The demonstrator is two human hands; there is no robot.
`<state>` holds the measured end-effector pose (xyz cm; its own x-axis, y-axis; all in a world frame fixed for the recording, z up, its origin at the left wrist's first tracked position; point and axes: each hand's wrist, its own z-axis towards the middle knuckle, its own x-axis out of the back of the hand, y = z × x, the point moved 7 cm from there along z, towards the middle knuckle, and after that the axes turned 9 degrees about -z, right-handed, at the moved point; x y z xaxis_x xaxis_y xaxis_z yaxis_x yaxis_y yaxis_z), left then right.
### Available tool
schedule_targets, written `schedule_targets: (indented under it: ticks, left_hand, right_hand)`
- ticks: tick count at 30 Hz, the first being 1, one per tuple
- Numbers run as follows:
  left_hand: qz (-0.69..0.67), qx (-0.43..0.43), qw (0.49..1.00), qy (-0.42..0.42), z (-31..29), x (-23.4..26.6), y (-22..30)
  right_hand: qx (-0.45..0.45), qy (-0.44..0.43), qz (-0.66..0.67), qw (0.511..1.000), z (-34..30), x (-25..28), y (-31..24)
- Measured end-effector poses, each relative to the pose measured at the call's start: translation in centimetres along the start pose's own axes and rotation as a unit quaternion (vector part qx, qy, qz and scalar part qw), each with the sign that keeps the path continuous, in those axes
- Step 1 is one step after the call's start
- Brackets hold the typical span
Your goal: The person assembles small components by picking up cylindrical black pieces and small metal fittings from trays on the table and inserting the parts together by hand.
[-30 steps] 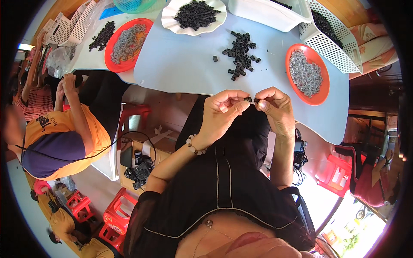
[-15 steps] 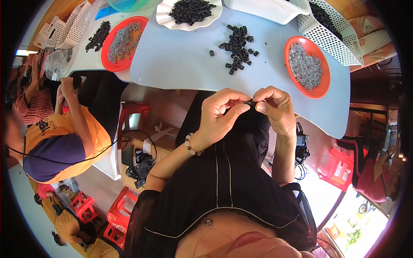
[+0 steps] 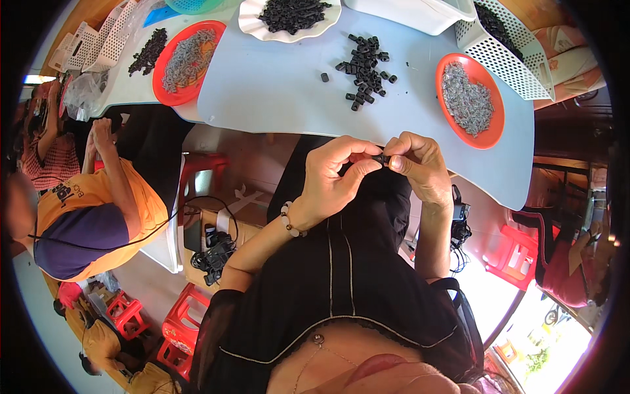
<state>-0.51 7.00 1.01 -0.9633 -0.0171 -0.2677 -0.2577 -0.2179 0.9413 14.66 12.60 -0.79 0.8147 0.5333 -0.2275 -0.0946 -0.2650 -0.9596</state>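
Just off the table's front edge, my left hand [image 3: 336, 172] and my right hand [image 3: 422, 165] meet fingertip to fingertip. Between them is a small black plastic part [image 3: 381, 159], pinched by thumb and forefinger from both sides; the fingers cover much of it. Beyond my hands, a loose pile of similar small black pieces [image 3: 367, 69] lies on the pale blue table [image 3: 275, 85], with a single black piece [image 3: 324, 77] apart to its left. To the right stands an orange-red oval plate [image 3: 497, 127] heaped with small clear and silvery parts [image 3: 466, 98].
A white scalloped dish [image 3: 248, 25] of black pieces, a white tub [image 3: 420, 14] and a white perforated basket [image 3: 535, 75] stand along the far side. Another red plate [image 3: 159, 88] is on the left table. A person in an orange and navy shirt [image 3: 98, 220] sits left. Red stools [image 3: 186, 318] stand behind.
My hands stay nearly in place, both still pinching the black part, which appears slightly turned between the fingertips. The view has shifted very slightly.
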Motion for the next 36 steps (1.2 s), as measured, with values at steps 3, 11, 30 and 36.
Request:
schedule_targets:
  ticks: [3,11,30,36]
  left_hand:
    - [-0.001,0.014,1.000,-0.022,0.0,-0.1,-0.3]
    - [-0.007,0.056,0.998,-0.027,-0.4,-0.1,-1.2]
    - [0.070,-0.007,0.997,-0.028,-0.3,0.2,-0.4]
    - [0.158,-0.100,0.982,-0.017,-0.7,0.0,1.3]
  right_hand:
    - [0.005,0.001,-0.031,0.999,0.1,0.1,-0.2]
    - [-0.027,-0.019,-0.039,0.999,0.0,-0.2,0.0]
    - [-0.053,-0.042,-0.030,0.997,0.1,-0.4,1.2]
    - [-0.070,-0.022,-0.087,0.993,-0.4,-1.0,0.7]
